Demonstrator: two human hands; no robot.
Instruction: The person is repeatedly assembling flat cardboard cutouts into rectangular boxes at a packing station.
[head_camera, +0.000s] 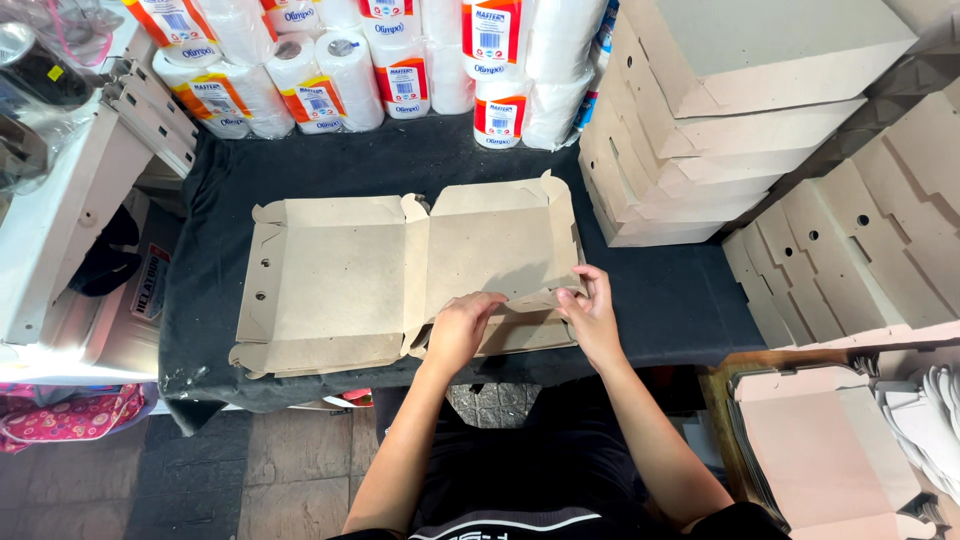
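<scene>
Item: flat die-cut cardboard box blank (400, 280), long axis left-right on the black-draped table (660, 300). My left hand (462, 330) and right hand (592, 312) pinch its near-right flap (525, 318). Beyond the blank: tissue rolls (330, 80), folded boxes (700, 110).

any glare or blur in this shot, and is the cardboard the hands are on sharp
Head view: the flat cardboard box blank is sharp and evenly lit, as are the left hand and right hand; glare washes out the white shelf; edges bow slightly.
</scene>
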